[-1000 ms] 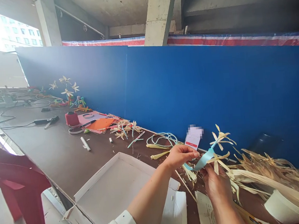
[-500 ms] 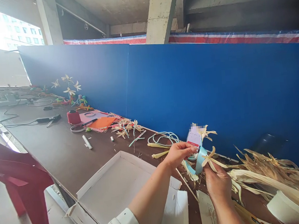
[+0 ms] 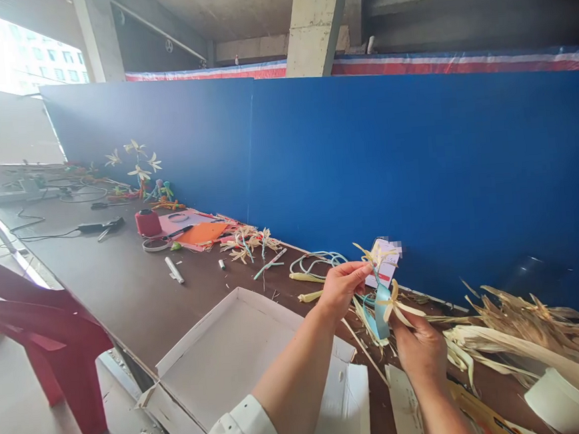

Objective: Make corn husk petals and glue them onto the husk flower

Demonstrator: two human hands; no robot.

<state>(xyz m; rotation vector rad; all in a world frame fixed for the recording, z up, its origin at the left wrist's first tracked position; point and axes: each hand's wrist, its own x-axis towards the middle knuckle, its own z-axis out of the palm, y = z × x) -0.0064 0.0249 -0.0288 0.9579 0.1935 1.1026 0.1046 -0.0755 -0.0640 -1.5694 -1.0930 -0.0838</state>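
Note:
My left hand (image 3: 342, 288) is closed in a pinch near the base of a cream husk flower (image 3: 383, 258), on its thin blue-wrapped stem. My right hand (image 3: 422, 345) is closed around the lower part of a second cream flower (image 3: 397, 306), its thumb by the petals. Between the hands hangs a loop of light blue ribbon (image 3: 381, 315). Just behind the upper flower a phone (image 3: 388, 273) with a lit screen leans at the blue panel. My fingers hide where the stems join.
Dry corn husks (image 3: 533, 321) and a white bowl (image 3: 559, 396) are at the right. A shallow white box (image 3: 222, 376) lies in front of my left arm. Finished flowers (image 3: 251, 243), blue cord (image 3: 318, 261) and a red thread spool (image 3: 148, 223) are farther left. A blue panel (image 3: 415, 160) walls the back.
My left hand has moved up from the ribbon to the upper flower's stem. The upper flower has tilted left, in front of the phone. My right hand keeps its hold.

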